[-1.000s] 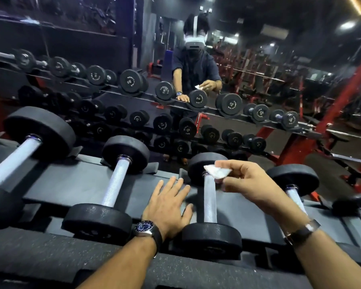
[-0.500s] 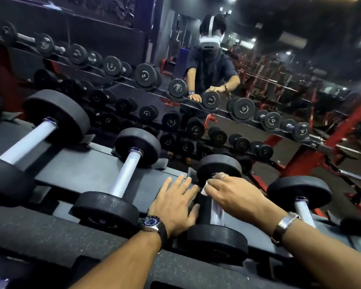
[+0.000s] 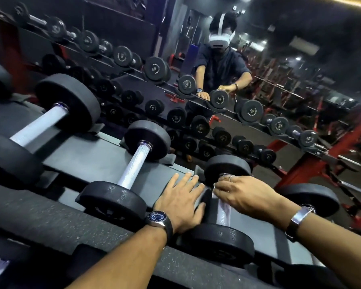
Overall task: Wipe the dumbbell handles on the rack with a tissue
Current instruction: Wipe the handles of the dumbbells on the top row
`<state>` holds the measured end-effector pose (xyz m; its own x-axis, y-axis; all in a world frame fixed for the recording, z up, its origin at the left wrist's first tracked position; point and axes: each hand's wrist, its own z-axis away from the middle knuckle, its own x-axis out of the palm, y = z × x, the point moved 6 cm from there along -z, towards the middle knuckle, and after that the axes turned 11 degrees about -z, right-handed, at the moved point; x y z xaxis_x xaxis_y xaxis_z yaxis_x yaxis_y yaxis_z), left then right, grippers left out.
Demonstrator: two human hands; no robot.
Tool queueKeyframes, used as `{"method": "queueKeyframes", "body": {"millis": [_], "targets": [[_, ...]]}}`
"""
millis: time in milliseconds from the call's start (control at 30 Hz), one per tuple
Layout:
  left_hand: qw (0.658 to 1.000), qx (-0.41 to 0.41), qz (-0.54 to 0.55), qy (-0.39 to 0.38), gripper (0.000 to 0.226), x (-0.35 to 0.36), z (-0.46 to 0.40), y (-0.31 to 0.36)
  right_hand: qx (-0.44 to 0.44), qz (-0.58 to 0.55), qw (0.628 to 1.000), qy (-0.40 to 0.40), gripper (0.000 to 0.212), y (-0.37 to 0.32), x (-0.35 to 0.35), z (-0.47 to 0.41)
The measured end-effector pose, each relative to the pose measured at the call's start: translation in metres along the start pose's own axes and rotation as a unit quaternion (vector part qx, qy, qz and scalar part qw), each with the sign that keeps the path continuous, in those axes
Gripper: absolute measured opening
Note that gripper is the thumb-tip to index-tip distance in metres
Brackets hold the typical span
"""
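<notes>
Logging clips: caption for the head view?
Right hand wipes steel dumbbell handle with white tissue; left hand flat on rack.

The dumbbell handles [image 3: 135,166] are bright knurled metal, rough-looking, between matt black rubbery weight heads [image 3: 112,199]. The rack [image 3: 88,163] is matt grey with a speckled, grainy front edge. A polished metal watch [image 3: 157,218] and glossy metal bracelet [image 3: 298,218] shine.
</notes>
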<state>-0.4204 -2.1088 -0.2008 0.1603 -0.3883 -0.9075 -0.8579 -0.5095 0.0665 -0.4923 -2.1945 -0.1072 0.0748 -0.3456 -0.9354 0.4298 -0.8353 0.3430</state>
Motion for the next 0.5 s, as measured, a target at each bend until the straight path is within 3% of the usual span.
{"method": "queueKeyframes", "body": {"millis": [133, 300, 400, 500], "targets": [[1.000, 0.004, -0.002, -0.011, 0.067, 0.001, 0.002, 0.001, -0.010, -0.006, 0.997, -0.070, 0.033, -0.009, 0.014, -0.001], [1.000, 0.005, -0.006, -0.023, 0.067, -0.001, 0.002, 0.001, 0.031, -0.024, 0.999, -0.029, 0.050, 0.009, -0.003, 0.003], [0.999, 0.009, -0.010, -0.038, 0.065, -0.001, 0.002, 0.001, -0.011, -0.038, 0.996, -0.074, 0.044, -0.009, 0.001, 0.002], [0.999, 0.007, -0.006, -0.044, 0.066, -0.002, 0.002, 0.001, -0.014, -0.043, 0.998, -0.054, 0.034, -0.004, -0.011, 0.011]]}}
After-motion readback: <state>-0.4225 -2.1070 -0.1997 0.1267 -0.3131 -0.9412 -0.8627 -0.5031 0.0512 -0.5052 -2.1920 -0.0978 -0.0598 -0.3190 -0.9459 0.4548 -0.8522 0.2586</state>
